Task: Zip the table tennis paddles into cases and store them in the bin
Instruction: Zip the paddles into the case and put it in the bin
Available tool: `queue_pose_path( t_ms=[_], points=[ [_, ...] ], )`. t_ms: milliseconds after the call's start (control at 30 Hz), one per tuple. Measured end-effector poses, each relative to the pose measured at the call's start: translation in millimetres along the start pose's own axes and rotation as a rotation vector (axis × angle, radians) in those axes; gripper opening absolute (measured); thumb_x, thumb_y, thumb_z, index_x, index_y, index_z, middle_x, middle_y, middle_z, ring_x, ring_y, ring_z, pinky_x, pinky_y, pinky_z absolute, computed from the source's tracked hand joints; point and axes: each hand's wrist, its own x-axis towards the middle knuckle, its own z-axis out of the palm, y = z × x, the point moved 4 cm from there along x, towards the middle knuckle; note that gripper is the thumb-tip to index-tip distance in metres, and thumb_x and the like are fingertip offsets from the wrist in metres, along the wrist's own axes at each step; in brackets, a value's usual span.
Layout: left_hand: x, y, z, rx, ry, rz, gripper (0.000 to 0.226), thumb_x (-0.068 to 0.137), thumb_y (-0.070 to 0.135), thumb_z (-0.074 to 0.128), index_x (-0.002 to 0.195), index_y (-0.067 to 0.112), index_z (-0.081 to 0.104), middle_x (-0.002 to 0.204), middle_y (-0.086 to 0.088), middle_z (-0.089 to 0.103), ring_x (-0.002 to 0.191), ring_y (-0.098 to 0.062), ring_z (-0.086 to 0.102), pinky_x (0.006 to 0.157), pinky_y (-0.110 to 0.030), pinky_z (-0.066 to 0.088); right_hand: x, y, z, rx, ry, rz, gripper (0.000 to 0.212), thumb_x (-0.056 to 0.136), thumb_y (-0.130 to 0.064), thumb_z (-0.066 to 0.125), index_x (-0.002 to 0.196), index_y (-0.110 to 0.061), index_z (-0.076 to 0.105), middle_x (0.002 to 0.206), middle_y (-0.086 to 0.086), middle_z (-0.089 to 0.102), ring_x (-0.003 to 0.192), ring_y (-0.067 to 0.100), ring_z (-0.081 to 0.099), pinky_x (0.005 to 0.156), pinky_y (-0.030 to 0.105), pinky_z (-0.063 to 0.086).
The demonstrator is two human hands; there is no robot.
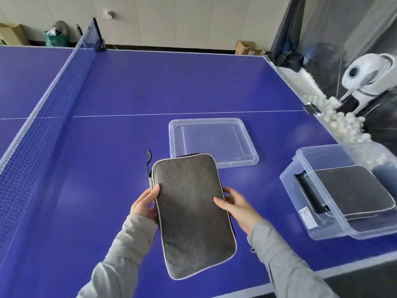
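A dark grey paddle case (pixel 191 214) with pale piping is held above the blue table, its long side pointing away from me. My left hand (pixel 144 204) grips its left edge and my right hand (pixel 236 206) grips its right edge. A black strap (pixel 148 161) hangs at the case's far left corner. The clear plastic bin (pixel 309 216) stands at the right and holds another grey case (pixel 352 190). Any paddle inside the held case is hidden.
The bin's clear lid (pixel 213 143) lies flat on the table just beyond the held case. The net (pixel 49 100) runs along the left. A white ball machine (pixel 369 80) and a trough of white balls (pixel 343 123) sit past the table's right edge.
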Motion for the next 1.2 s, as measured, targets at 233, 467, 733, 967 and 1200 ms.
queue_pose_path(
  t_ms=[233,467,733,967,1200],
  points=[
    [-7,-30,61,0.114,-0.175,0.004,0.038,0.055,0.04,0.085,0.084,0.022,0.069,0.071,0.0,0.065,0.055,-0.018,0.057,0.058,-0.03,0.043,-29,1,-56,0.062,0.162,-0.04,0.025,0.083,-0.021,0.071,0.107,-0.019,0.063,0.1,0.011,0.066,0.086,0.019,0.065,0.071,0.025,0.051],
    [-23,-53,133,0.197,-0.266,0.073,0.056,0.056,0.013,0.08,0.107,0.014,0.057,0.077,-0.005,0.074,0.067,-0.023,0.07,0.061,-0.039,0.058,-58,-30,-130,-0.068,0.235,-0.146,0.031,0.077,-0.034,0.075,0.106,-0.029,0.064,0.104,0.0,0.068,0.098,0.015,0.065,0.086,0.027,0.051],
    [-68,-105,235,-0.118,-0.155,0.125,0.03,0.086,0.012,0.063,0.112,0.014,0.05,0.108,-0.011,0.062,0.085,-0.024,0.062,0.069,-0.035,0.055,-128,-46,-247,0.194,0.365,-0.399,0.047,0.078,-0.03,0.072,0.122,-0.029,0.054,0.112,-0.012,0.066,0.1,-0.003,0.063,0.08,0.014,0.05],
    [-123,-176,344,-0.337,-0.198,0.126,0.056,0.087,0.012,0.059,0.139,0.008,0.04,0.136,-0.012,0.053,0.121,-0.028,0.055,0.095,-0.05,0.047,-164,-25,-316,0.459,0.352,-0.401,0.066,0.067,-0.038,0.082,0.119,-0.054,0.046,0.114,-0.017,0.067,0.105,0.001,0.064,0.09,0.033,0.052],
    [-141,-210,390,-0.207,-0.299,0.169,0.012,0.085,0.017,0.059,0.096,0.019,0.059,0.092,-0.004,0.063,0.069,-0.014,0.067,0.059,-0.03,0.057,-182,-17,-402,0.615,0.373,-0.46,0.058,0.077,-0.014,0.073,0.125,-0.039,0.051,0.117,-0.009,0.067,0.109,0.012,0.065,0.09,0.038,0.053]
  ],
)
